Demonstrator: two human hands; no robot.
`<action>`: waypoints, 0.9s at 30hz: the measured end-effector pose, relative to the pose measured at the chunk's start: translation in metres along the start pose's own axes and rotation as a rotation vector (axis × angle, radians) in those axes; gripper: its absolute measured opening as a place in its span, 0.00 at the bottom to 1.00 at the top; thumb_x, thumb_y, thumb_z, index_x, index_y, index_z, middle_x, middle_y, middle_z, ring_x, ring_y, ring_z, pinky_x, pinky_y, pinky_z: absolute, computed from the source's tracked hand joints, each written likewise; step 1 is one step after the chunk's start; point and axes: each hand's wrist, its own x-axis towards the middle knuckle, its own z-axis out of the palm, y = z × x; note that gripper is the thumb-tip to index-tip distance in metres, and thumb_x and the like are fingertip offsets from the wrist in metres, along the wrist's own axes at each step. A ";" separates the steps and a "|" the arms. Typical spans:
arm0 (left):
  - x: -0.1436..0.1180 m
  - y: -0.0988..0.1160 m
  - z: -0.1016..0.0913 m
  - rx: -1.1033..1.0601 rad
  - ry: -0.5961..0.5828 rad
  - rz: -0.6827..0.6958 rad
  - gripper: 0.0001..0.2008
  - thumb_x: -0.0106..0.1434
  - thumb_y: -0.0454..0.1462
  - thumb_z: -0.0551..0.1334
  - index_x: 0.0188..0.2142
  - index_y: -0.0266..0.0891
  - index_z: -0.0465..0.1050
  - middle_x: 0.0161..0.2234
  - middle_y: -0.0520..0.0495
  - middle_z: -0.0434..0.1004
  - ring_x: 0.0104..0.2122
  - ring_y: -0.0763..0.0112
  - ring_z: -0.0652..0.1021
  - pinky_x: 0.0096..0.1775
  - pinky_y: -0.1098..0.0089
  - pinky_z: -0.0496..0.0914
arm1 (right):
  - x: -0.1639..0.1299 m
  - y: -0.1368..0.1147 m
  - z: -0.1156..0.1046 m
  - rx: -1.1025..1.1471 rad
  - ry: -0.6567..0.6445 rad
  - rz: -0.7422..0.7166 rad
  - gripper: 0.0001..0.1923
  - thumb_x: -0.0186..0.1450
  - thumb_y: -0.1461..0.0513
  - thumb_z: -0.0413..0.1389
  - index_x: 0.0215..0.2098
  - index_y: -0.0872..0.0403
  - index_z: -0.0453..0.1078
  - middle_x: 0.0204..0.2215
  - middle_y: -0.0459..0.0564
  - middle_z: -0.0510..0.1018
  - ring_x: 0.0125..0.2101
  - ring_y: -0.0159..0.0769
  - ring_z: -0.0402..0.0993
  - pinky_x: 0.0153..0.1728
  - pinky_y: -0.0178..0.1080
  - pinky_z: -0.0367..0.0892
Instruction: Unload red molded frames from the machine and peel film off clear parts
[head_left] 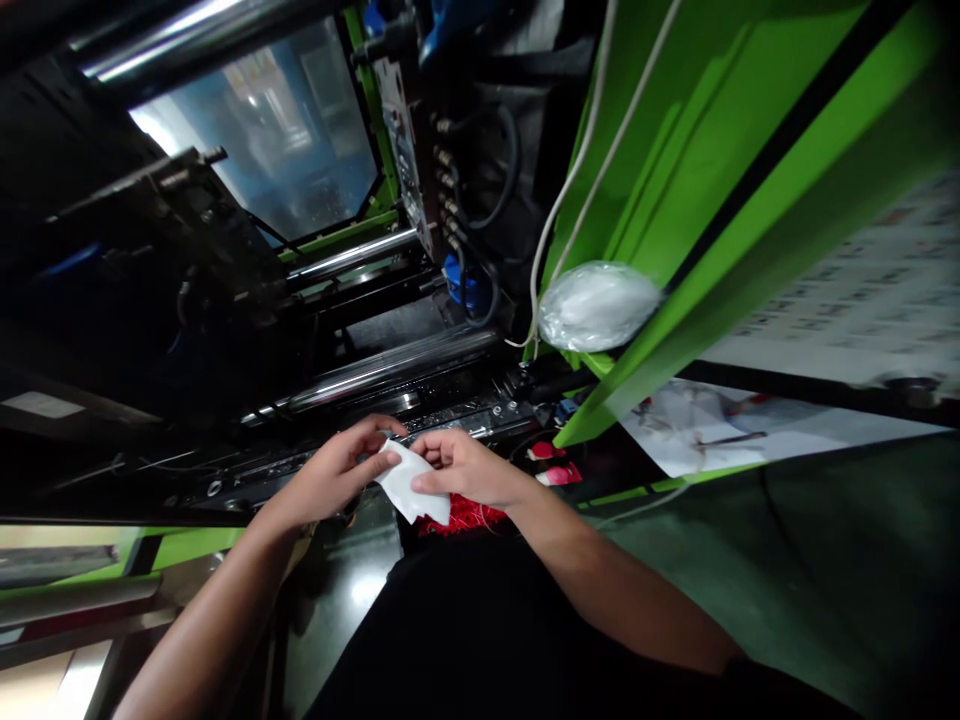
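Both my hands meet in front of my body at the lower middle of the head view. My left hand (pixel 341 470) pinches the upper left edge of a small white piece of cloth or paper (pixel 405 485). My right hand (pixel 465 468) grips the same white piece from the right, thumb on its lower face. Just below the white piece a red fuzzy or bristly thing (pixel 457 518) shows; what it rests on is hidden by my dark clothing.
A green machine frame (pixel 750 150) rises at the right, with a scrunched clear plastic bag (pixel 596 305) and white cables (pixel 577 170) on it. Polished steel bars (pixel 390 365) and dark machine parts lie straight ahead. Printed sheets (pixel 712 425) hang at right above the green floor (pixel 787 560).
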 end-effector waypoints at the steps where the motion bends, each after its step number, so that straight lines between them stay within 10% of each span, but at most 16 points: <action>1: 0.001 -0.002 -0.001 0.062 0.015 0.018 0.18 0.73 0.45 0.61 0.56 0.39 0.68 0.43 0.45 0.77 0.37 0.68 0.76 0.39 0.70 0.69 | 0.001 0.002 0.001 0.018 0.011 0.035 0.17 0.52 0.59 0.71 0.36 0.60 0.77 0.30 0.48 0.81 0.28 0.31 0.75 0.30 0.32 0.67; 12: 0.007 -0.049 0.052 0.955 0.319 0.494 0.10 0.74 0.34 0.59 0.53 0.39 0.70 0.43 0.44 0.77 0.42 0.60 0.74 0.47 0.59 0.66 | 0.038 0.050 -0.001 0.220 0.644 -0.057 0.08 0.49 0.61 0.62 0.28 0.55 0.73 0.18 0.40 0.72 0.18 0.27 0.65 0.21 0.31 0.59; 19: 0.007 -0.041 0.048 0.427 0.504 0.358 0.08 0.70 0.36 0.65 0.48 0.42 0.74 0.43 0.46 0.75 0.43 0.64 0.75 0.46 0.65 0.68 | 0.023 0.042 0.004 0.259 0.555 -0.141 0.11 0.47 0.65 0.67 0.31 0.55 0.77 0.27 0.45 0.79 0.26 0.31 0.71 0.27 0.32 0.65; 27: 0.011 -0.043 0.042 0.037 0.303 0.076 0.13 0.63 0.44 0.72 0.38 0.37 0.75 0.36 0.49 0.76 0.37 0.67 0.75 0.41 0.69 0.67 | 0.010 0.035 0.001 0.319 0.364 -0.174 0.10 0.48 0.66 0.68 0.28 0.55 0.74 0.28 0.46 0.78 0.29 0.32 0.72 0.30 0.32 0.65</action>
